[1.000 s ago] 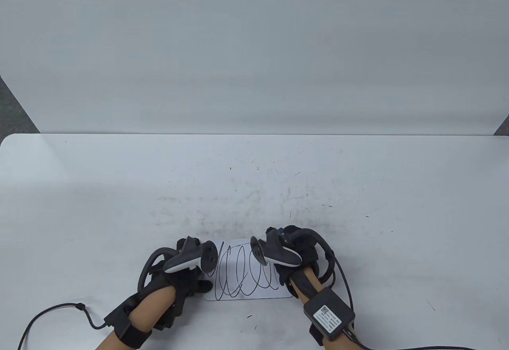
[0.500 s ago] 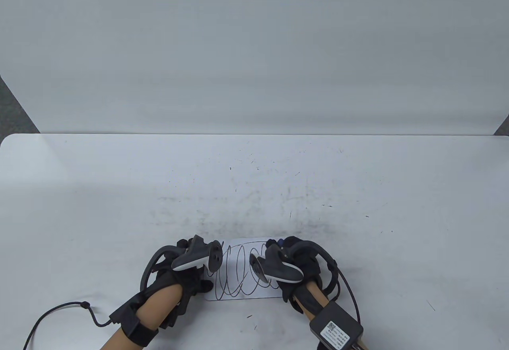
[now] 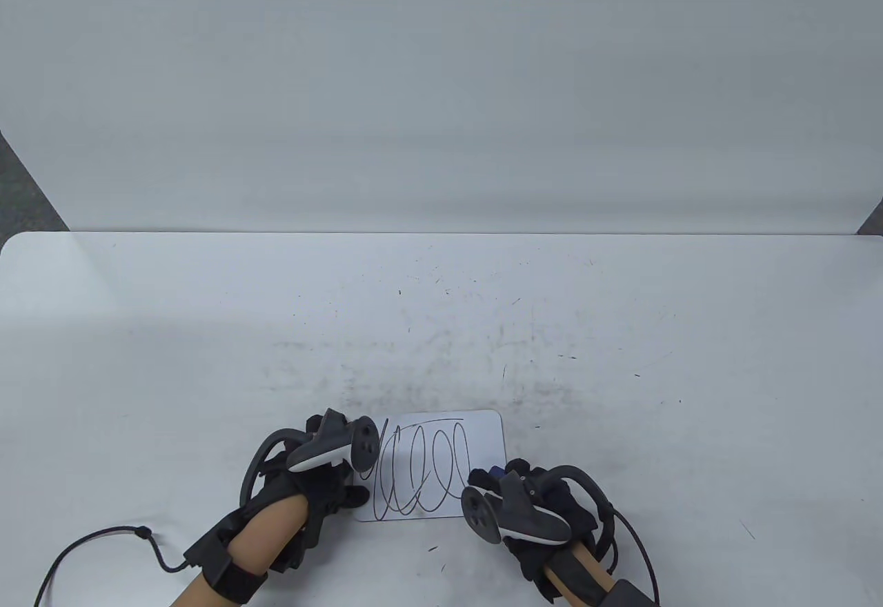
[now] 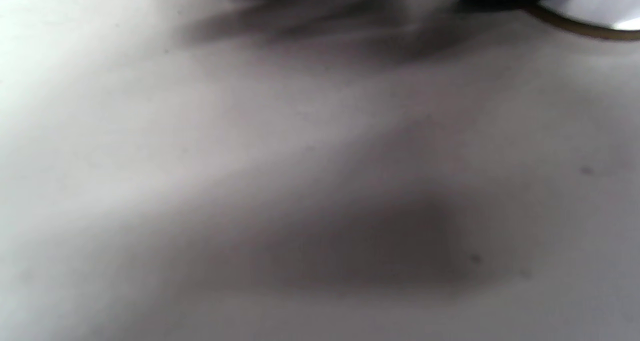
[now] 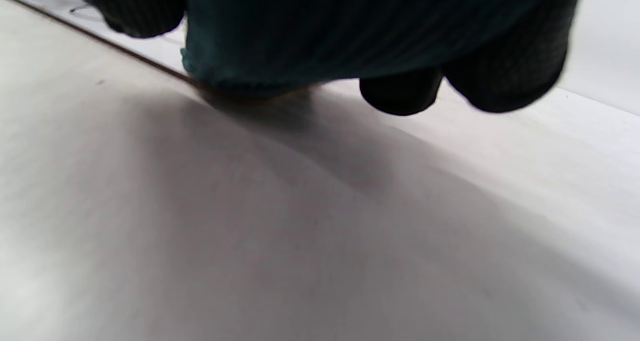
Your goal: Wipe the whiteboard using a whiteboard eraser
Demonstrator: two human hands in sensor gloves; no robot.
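The small whiteboard (image 3: 441,462) lies flat on the white table (image 3: 621,331), near the near edge, between the two gloved hands. Black looping scribbles (image 3: 424,469) cover its left and middle part, while the far right corner shows bare white, so I judge that the wiping is only at its beginning and that most of the ink remains to be removed. The left hand (image 3: 324,490) rests at the left edge of the board, and its fingers seem to touch or press this edge to keep the board from sliding; whether they are curled or flat I cannot tell, because the tracker hides them and the left wrist view shows only blurred table surface. The right hand (image 3: 545,517) is at the near right corner of the board. In the right wrist view its fingers (image 5: 505,81) are folded around a dark teal whiteboard eraser (image 5: 310,36), whose lower face meets the surface just at the board's edge. In the table view only a small blue piece of the eraser shows beside the glove. What is left, in my judgement, is to pass the eraser over the loops from right to left, probably several times, while the left hand holds the board in place.
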